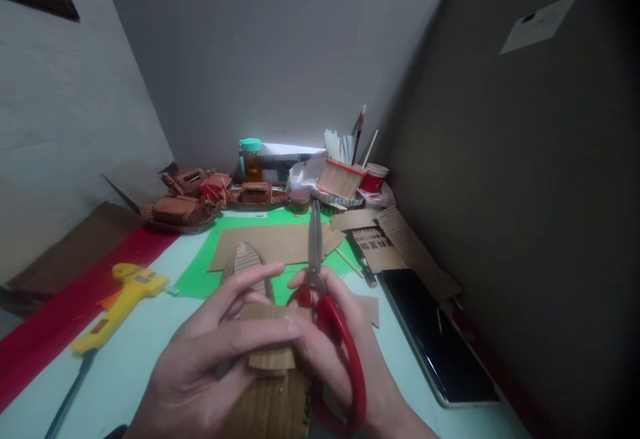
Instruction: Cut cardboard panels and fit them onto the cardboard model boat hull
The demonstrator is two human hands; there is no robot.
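Observation:
My left hand (193, 359) is closed on a small folded cardboard piece (273, 359), its thumb and fingers lying across it. Red-handled scissors (315, 242) rest in my right hand (373, 359), blades together and pointing away from me. The right thumb also presses on the small cardboard piece. Just past my left fingers, a pointed, boat-shaped corrugated cardboard form (247, 262) shows in part. Below the small piece is more corrugated cardboard (275, 409); whether they are joined I cannot tell.
On the left lies a yellow glue gun (120, 302) with its cord. A phone (435, 339) lies on the right, near a pen (367, 265). Flat cardboard (270, 242) covers part of a green sheet (193, 279). Brown model boats (180, 211), a bottle (251, 159) and a stick holder (341, 177) stand behind.

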